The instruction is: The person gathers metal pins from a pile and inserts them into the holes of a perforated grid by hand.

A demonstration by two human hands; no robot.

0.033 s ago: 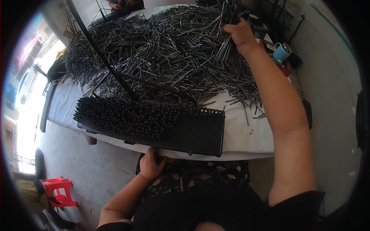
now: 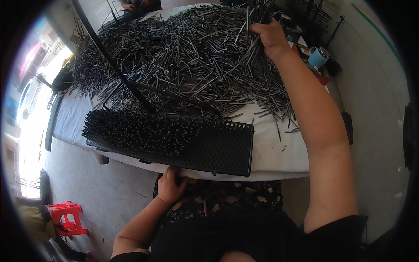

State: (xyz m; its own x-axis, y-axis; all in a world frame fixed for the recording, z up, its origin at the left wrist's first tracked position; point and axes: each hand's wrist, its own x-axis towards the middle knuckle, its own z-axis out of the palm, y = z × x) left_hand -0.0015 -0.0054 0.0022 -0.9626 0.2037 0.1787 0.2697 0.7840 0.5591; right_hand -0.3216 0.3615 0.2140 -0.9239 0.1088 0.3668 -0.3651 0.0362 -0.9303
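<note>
My right grip (image 2: 272,38) clamps dark sticks (image 2: 260,13) beyond the black tray (image 2: 224,150).
My left grip (image 2: 170,187) sits nearer me than the tray; apart or together, I cannot tell.

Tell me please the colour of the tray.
The tray is black, best seen in the head view.

Slender dark strips (image 2: 174,59) of hard-to-tell material catch the light with a dull sheen, forming a rough-textured heap on matt white cloth (image 2: 279,153) near a perforated tray (image 2: 222,150) of what looks like black plastic. A red stool (image 2: 65,208) shows smooth plastic on a matt grey floor (image 2: 115,183) resembling concrete, while a light-blue mug (image 2: 317,58) looks smooth and a black shirt (image 2: 192,236) is matt fabric.
</note>
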